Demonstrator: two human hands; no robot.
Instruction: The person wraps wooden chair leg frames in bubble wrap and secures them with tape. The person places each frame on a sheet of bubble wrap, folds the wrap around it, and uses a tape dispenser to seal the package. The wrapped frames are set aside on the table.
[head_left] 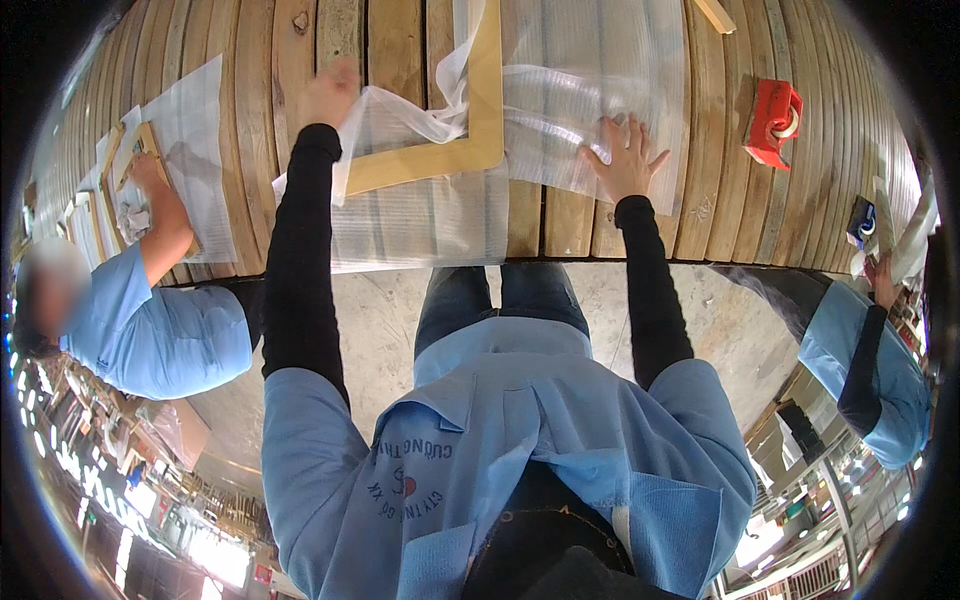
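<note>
Slatted wood counter [720, 205]. Frame [486, 100] lies flat on it, left of centre, one corner pointing near and right; its far end runs out of view. Translucent white sheet [420, 225] under the frame, showing past its near side. A loose, crumpled flap [415, 115] crosses inside the frame and over the left part of its near bar.

Left hand [335, 88]: curled, blurred, at the flap's left edge, left of the frame; cannot tell whether it grips the flap. Right hand [628, 160]: palm down, fingers spread, grasping nothing, flat on the sheeting [590, 60] right of the frame.

Farther right, on bare slats: red tape dispenser [772, 125]. Wood strip [714, 14] at the far edge of view.

Left: a co-worker [165, 335], one hand at another frame [122, 185]. Right: second co-worker [870, 360], near a blue dispenser [860, 222].
</note>
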